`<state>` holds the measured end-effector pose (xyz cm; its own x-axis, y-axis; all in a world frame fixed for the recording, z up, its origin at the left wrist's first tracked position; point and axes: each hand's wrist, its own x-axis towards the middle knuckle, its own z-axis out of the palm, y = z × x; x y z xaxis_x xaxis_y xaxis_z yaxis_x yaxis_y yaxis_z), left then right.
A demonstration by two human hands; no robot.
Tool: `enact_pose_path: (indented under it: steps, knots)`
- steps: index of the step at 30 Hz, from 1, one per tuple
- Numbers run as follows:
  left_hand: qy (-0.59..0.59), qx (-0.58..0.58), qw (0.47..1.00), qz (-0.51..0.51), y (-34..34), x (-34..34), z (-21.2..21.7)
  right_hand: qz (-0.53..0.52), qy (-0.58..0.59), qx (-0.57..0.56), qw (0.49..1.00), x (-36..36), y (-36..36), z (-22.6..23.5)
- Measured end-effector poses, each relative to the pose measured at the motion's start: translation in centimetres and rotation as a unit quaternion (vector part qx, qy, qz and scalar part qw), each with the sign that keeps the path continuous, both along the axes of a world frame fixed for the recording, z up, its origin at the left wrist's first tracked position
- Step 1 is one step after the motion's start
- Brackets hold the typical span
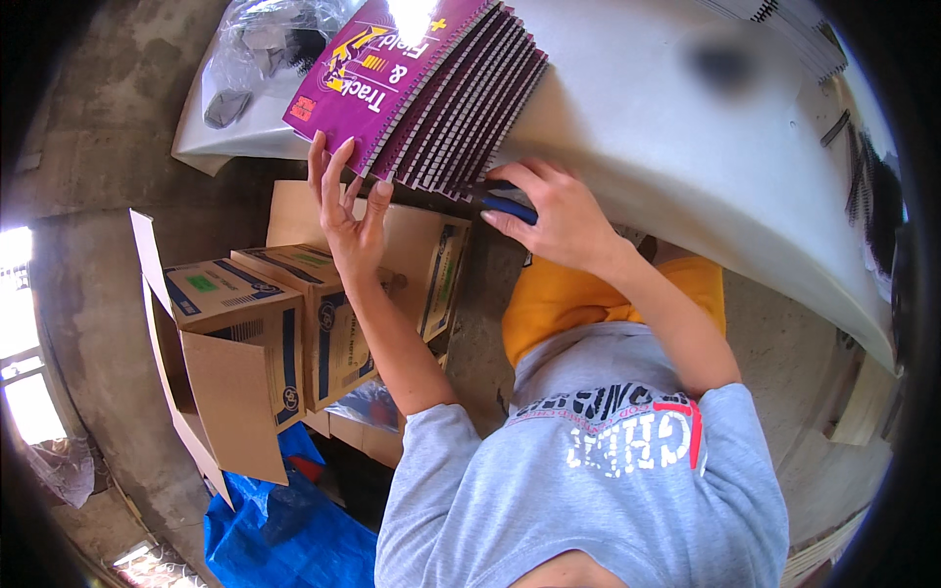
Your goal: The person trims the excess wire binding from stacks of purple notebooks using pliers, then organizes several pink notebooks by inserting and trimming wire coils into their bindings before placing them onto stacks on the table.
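A fanned stack of purple spiral notebooks (pixel 387 73) lies at the near edge of the white table (pixel 627 108), its wire coils showing along the right side. My left hand (pixel 351 211) is at the stack's lower left edge, fingers apart and raised, fingertips against the covers' edge. In my right hand (pixel 559 211) is a pair of blue-handled pliers (pixel 510 208), held at the lower right corner of the stack. Its dark tip is beside the coil ends; whether it touches a coil I cannot tell.
Clear plastic wrap (pixel 265 49) lies at the table's far left. More spiral-bound books (pixel 784 34) and loose black coils (pixel 867 181) are at the right. Below the table's left side stand cardboard boxes (pixel 260 338), one with raised flaps, and a blue plastic sheet (pixel 284 529).
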<state>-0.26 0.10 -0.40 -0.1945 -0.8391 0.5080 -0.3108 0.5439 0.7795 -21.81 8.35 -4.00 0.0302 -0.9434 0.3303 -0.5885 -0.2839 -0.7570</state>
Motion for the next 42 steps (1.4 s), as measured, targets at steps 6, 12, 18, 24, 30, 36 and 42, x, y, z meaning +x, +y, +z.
enact_pose_path:
  steps: [6,12,18,24,30,36,42]
  knots:
    - [-0.002,0.001,1.000,-0.010,-0.1,-0.1,0.0,-0.061,0.130,-0.123,0.982,0.0,0.3,-1.0]
    - [-0.003,0.004,1.000,-0.009,0.0,0.0,0.1,-0.021,0.150,-0.072,0.986,0.2,0.3,-1.1]
    - [-0.050,-0.031,0.998,0.004,-0.1,0.0,0.2,0.165,-0.277,0.420,0.848,-1.1,-1.4,0.7]
    - [0.001,0.020,1.000,-0.009,0.1,-0.2,0.2,-0.058,0.099,-0.094,0.989,-0.2,1.3,-0.9]
    - [-0.047,-0.030,0.998,0.011,0.0,0.1,0.3,-0.055,0.123,-0.095,0.986,0.4,1.0,-1.2]
    - [-0.006,-0.002,1.000,-0.002,-0.2,0.1,0.0,0.007,-0.009,0.045,0.999,0.8,0.7,-1.8]
    - [-0.009,0.001,1.000,-0.002,-0.2,0.1,0.1,0.074,-0.183,0.247,0.949,0.4,0.5,-1.6]
